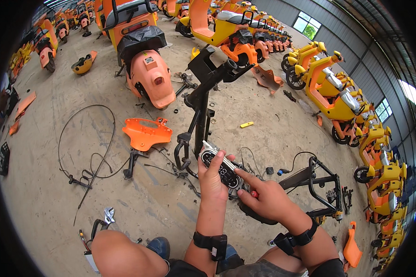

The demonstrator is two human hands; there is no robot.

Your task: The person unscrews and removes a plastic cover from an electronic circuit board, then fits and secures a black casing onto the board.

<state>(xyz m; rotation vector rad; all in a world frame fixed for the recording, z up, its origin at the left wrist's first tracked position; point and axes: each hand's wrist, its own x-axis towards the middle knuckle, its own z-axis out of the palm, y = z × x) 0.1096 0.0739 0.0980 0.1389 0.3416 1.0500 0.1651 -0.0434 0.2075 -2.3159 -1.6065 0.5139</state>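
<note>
My left hand [211, 175] grips what looks like a hex key set [226, 171], a black holder with white markings and pale rods nested along its edges. With its index finger on the set's right side, my right hand [273, 198] curls its other fingers around a small red-ended tool [254, 194], mostly hidden in the palm. Just beyond and below both hands stands a black scooter frame [202, 115], its upright tube rising ahead and its rear section [326, 180] reaching right.
An orange plastic panel [147, 134] and a looped black cable [113, 134] lie on the floor to the left. An adjustable wrench [108, 215] is near my left knee. A yellow strip [247, 124] lies ahead. Orange and yellow scooters [330, 90] stand in rows ahead and right.
</note>
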